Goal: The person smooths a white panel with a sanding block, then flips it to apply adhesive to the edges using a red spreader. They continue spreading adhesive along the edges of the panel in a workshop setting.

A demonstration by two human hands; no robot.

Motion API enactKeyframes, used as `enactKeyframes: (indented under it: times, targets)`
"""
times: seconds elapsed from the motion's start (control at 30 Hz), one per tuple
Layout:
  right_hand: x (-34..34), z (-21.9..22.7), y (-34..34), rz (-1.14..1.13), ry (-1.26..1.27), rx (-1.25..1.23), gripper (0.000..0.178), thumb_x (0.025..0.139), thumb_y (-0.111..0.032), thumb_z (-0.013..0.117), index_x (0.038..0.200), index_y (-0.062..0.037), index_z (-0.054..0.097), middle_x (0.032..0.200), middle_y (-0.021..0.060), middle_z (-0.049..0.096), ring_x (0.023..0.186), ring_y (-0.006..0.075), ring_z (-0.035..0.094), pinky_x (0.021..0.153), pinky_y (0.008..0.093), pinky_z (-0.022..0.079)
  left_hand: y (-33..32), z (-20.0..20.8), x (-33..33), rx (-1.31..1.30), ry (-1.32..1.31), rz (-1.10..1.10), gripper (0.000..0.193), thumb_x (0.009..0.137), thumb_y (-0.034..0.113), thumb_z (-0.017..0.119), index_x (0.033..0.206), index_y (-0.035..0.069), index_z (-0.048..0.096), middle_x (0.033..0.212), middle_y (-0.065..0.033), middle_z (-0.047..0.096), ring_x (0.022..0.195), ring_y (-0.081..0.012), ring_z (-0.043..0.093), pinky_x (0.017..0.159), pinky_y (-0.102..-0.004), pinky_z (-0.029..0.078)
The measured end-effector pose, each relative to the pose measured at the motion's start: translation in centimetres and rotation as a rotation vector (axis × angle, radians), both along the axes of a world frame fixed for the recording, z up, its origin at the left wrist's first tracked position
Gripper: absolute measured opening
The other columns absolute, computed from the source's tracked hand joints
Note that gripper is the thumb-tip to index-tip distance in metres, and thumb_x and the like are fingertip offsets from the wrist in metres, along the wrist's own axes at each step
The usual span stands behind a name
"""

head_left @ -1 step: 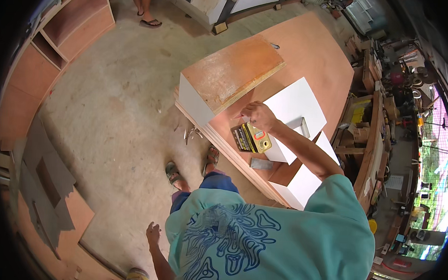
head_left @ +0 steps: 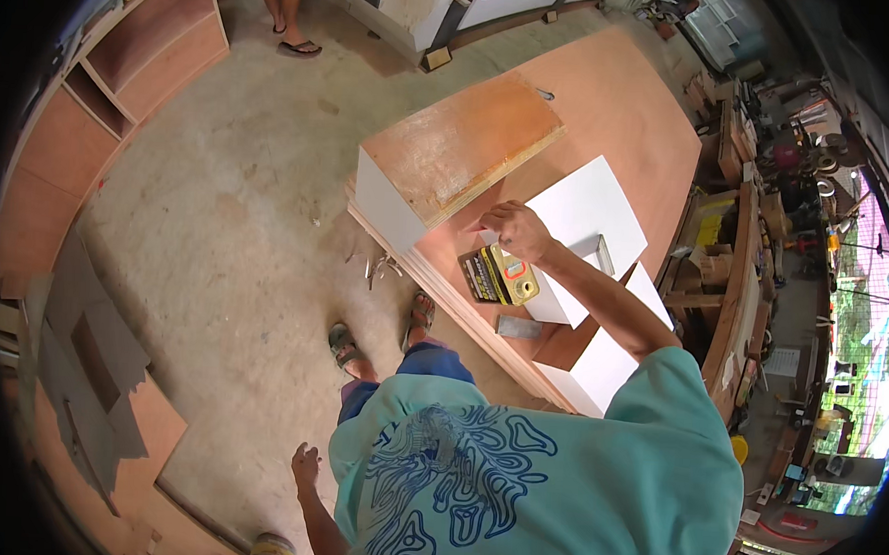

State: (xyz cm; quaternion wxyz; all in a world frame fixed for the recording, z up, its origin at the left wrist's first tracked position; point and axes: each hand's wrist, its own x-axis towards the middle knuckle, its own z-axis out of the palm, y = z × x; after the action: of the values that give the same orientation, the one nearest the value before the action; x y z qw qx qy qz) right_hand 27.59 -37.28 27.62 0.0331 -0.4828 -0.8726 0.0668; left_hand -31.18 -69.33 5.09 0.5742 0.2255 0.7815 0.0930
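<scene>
My right hand [head_left: 518, 229] is closed above the workbench, beside the open side of a wooden box. A small reddish tip shows at its fingers; what it belongs to is hidden. Just below the hand stands a rectangular metal can [head_left: 516, 278] with a gold top and dark label. White panels [head_left: 591, 210] joined into a box form lie under my right forearm. The wooden box [head_left: 460, 144], brown and shiny on top with a white end, is left of the hand. My left hand [head_left: 305, 465] hangs at my side over the floor, empty, its fingers loosely apart.
A grey flat block [head_left: 519, 326] lies near the can. Pliers-like tools [head_left: 380, 268] hang at the bench edge. Wooden shelving [head_left: 161, 62] stands at left, torn grey sheets [head_left: 94, 361] below it. A cluttered shelf [head_left: 747, 281] runs along the right. Another person's feet [head_left: 298, 48] show at the top.
The wooden box's top looks shinier and less whitish. My hands have barely moved.
</scene>
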Motion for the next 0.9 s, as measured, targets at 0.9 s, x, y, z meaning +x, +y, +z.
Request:
enactKeyframes:
  times: [0.9]
  targets:
    - [-6.0,4.4,6.6,-0.744,0.414,0.013,0.019,0.084,-0.013,0.063,0.097,0.0013,0.064,0.082,0.0242,0.065,0.076,0.0347,0.066,0.067,0.0403,0.049,-0.5,-3.0,-2.8,-0.081,-0.124,0.015,0.058,0.087,0.021,0.059,0.139,0.001,0.043,0.115,-0.0191,0.063,0.083,-0.0259,0.068,0.057,-0.0340,0.050]
